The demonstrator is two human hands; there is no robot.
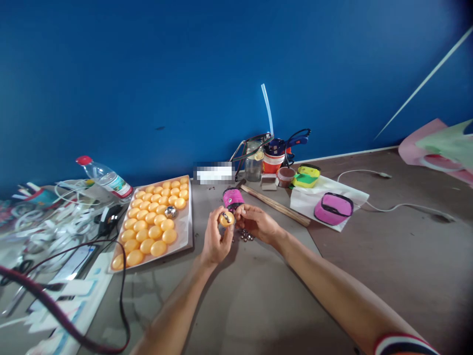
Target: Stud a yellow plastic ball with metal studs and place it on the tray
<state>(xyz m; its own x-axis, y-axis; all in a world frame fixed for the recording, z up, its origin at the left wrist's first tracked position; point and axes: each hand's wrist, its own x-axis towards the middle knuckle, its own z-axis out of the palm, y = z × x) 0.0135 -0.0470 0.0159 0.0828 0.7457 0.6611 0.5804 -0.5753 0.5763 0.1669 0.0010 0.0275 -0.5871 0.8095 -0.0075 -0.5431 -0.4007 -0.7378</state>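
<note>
My left hand (216,241) grips an orange ping-pong ball (226,221) between thumb and fingers. A short row of shiny dark and silvery pieces sits on the ball's surface. Close beside it on the right, my right hand (258,222) is closed in a pinch; whatever lies between its fingertips is too small to make out. Several small shiny pieces (245,235) lie on the table under the right hand. Just behind both hands stands a pink wrapped object (232,196) with a round metal-like spot.
To the left, a white tray (188,217) holds many orange balls and one silvery ball (170,212). Behind the hands are a wooden-handled hammer (277,204), a glass jar (253,167) and a red cup (272,163). A pink band (333,209) rests on white paper; cables and a bottle (109,180) crowd the left.
</note>
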